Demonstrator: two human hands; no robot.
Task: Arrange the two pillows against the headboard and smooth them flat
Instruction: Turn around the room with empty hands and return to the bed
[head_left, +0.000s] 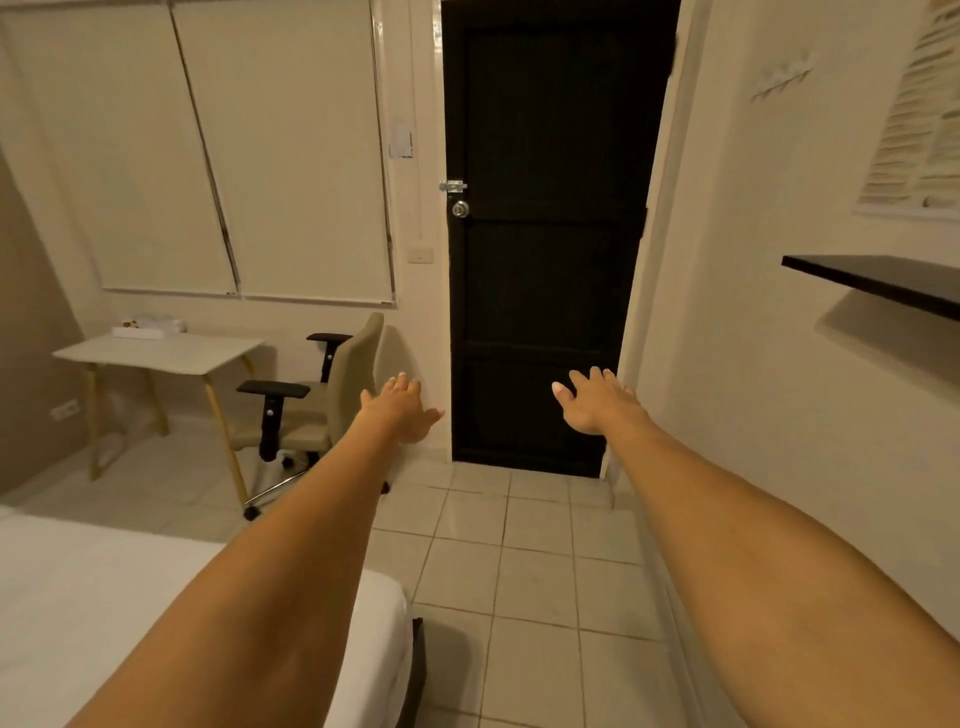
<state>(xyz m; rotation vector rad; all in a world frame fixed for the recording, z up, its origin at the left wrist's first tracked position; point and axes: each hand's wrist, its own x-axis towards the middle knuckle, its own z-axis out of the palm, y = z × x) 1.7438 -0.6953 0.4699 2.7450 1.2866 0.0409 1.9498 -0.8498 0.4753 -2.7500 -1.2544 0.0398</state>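
Bed (78, 623): white mattress corner, seen nearest at 7 o'clock; the pillows and headboard are not shown in this view.
Left hand (402, 410): extended at 11 o'clock, fingers spread, nothing held.
Right hand (597, 402): extended at 1 o'clock, fingers spread, nothing held.
Door (550, 234): dark, shut, placed at 12 o'clock beyond both hands.
Chair (317, 400): beige, placed at 10 o'clock beside a white desk (156, 351).
Floor (519, 571): pale tiles.

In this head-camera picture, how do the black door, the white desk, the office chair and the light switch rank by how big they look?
1. Black door, by far the largest.
2. and 3. White desk and office chair look roughly alike; the chair stands a little nearer the camera, so I won't rank them.
4. Light switch, the smallest.
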